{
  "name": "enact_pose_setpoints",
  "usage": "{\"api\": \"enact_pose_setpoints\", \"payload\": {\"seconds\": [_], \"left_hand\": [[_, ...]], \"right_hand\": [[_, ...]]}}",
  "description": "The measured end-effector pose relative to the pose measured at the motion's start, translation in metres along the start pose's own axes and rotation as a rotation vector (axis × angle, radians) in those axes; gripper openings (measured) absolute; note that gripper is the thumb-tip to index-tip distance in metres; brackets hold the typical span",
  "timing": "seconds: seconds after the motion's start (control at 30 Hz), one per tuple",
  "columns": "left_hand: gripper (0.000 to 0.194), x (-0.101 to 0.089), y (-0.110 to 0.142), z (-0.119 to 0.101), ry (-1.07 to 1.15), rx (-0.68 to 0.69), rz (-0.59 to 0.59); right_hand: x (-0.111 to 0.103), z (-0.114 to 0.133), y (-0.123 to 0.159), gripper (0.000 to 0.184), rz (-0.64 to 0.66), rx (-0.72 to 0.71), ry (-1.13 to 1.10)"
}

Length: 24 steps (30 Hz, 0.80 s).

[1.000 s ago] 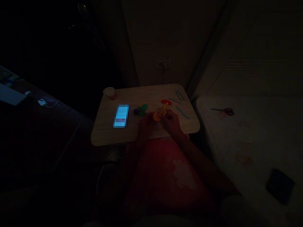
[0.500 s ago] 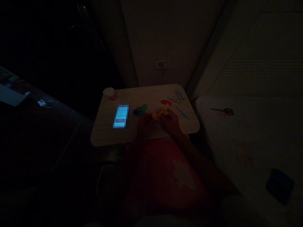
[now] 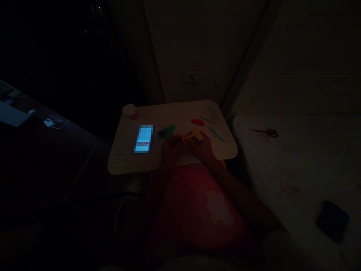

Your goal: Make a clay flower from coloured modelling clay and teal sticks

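Note:
In dim light, my right hand (image 3: 202,147) is closed on a thin, bent orange piece (image 3: 197,133) that looks like modelling clay. My left hand (image 3: 170,149) has its fingers bent together at the piece's left end; the exact grip is lost in shadow. Both hands are above the front part of a small wood-look table (image 3: 124,162). Just beyond my left hand lie a green piece (image 3: 169,130) and a dark purple lump (image 3: 161,133). A red oval piece (image 3: 197,122) rests behind the orange one.
Several thin teal sticks (image 3: 217,134) lie at the table's right. On the left are a lit phone (image 3: 144,139) and a tub (image 3: 130,111). Scissors (image 3: 267,133) and a dark blue object (image 3: 332,222) lie on the pale surface to the right. A wall socket (image 3: 193,76) holds a plug.
The orange piece has shifted and now looks thinner and more stretched out, curling down at its left end. Both hands have moved slightly left. The things on the table keep their places.

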State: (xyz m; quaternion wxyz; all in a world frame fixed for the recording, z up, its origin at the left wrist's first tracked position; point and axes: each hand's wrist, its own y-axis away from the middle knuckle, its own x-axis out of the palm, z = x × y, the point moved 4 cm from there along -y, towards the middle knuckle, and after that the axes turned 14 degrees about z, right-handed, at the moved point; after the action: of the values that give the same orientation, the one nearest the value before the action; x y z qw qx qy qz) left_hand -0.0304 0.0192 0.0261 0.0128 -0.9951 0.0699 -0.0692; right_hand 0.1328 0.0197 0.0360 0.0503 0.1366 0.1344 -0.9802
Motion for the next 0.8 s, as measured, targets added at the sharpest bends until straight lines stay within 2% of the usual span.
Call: {"api": "enact_pose_setpoints", "payload": {"seconds": [0.1, 0.2, 0.33, 0.47, 0.6, 0.8], "left_hand": [[0.031, -0.0001, 0.0009, -0.0003, 0.005, -0.011, -0.023], [0.032, -0.0001, 0.001, 0.0004, 0.023, -0.021, -0.03], [0.03, 0.0002, 0.0003, 0.0024, 0.035, -0.021, -0.023], [0.029, 0.0005, -0.0003, 0.003, 0.046, -0.003, -0.013], [0.029, 0.0, 0.0, 0.0011, 0.011, -0.015, -0.005], [0.028, 0.0005, 0.0011, -0.0028, 0.011, -0.023, -0.02]], "right_hand": [[-0.0013, -0.0009, 0.0002, 0.022, -0.083, -0.059, 0.073], [-0.0015, -0.0008, 0.0002, 0.021, -0.109, -0.084, 0.101], [-0.0015, -0.0002, 0.0006, 0.02, -0.112, -0.106, 0.074], [-0.0013, -0.0006, 0.0012, 0.021, -0.106, -0.066, 0.025], [-0.0008, 0.0034, 0.0019, 0.019, -0.061, -0.052, 0.015], [-0.002, 0.0014, 0.0025, 0.018, -0.07, -0.068, 0.04]]}}
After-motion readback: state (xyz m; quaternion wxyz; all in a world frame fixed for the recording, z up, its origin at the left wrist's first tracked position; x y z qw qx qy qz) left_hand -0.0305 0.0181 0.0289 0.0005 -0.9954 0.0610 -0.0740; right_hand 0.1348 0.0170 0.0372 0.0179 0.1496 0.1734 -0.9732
